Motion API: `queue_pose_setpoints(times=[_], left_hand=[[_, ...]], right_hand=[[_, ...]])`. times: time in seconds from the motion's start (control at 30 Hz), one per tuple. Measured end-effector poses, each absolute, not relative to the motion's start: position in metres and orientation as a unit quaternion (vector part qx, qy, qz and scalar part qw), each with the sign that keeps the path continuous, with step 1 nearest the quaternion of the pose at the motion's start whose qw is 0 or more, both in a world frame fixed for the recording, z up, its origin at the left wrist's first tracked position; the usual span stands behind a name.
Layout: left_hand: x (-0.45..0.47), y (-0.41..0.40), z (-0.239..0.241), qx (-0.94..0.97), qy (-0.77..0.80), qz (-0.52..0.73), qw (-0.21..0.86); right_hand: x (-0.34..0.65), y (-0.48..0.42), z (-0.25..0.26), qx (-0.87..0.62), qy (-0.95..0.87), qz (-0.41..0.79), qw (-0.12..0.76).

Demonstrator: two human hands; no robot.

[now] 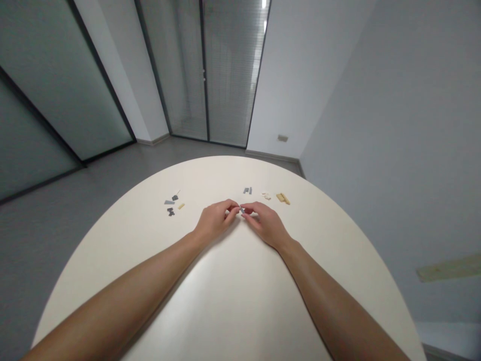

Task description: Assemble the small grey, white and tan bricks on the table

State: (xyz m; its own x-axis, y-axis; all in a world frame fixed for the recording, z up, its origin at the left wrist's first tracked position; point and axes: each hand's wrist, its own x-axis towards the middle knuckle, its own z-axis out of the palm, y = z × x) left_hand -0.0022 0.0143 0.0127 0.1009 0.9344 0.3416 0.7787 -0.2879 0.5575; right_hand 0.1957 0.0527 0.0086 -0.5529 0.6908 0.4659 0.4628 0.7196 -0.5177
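Note:
Near the middle of the table, my left hand and my right hand meet fingertip to fingertip, just above the surface. A tiny grey building piece is pinched between the thumb and fingers of my right hand. The left thumb and forefinger are pressed together at its other end; a pale speck shows at their tips, too small to name. Beyond the hands lie small grey pieces, white pieces and tan pieces. To the left are dark grey pieces, a flat grey piece and a yellowish piece.
The round white table fills the lower view, its curved far edge a little beyond the loose pieces. Another dark piece lies at the left, with a thin pale stick beside it. Glass doors and grey walls stand behind.

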Motion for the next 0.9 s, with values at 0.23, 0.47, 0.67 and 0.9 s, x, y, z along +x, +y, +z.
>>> queue_pose_setpoints(times=[0.23, 0.47, 0.67, 0.9], left_hand=[[-0.0020, 0.0139, 0.0134, 0.734, 0.586, 0.321, 0.118], [-0.0012, 0.0140, 0.0143, 0.731, 0.591, 0.317, 0.126], [-0.0010, 0.0141, 0.0146, 0.733, 0.591, 0.312, 0.127], [-0.0007, 0.0130, 0.0161, 0.732, 0.592, 0.311, 0.128]], right_hand=[[0.1957, 0.0517, 0.0098, -0.333, -0.865, 0.173, 0.333], [0.1963, 0.0540, 0.0071, -0.331, -0.867, 0.175, 0.330], [0.1965, 0.0535, 0.0074, -0.329, -0.867, 0.174, 0.332], [0.1962, 0.0529, 0.0081, -0.332, -0.866, 0.174, 0.332]])
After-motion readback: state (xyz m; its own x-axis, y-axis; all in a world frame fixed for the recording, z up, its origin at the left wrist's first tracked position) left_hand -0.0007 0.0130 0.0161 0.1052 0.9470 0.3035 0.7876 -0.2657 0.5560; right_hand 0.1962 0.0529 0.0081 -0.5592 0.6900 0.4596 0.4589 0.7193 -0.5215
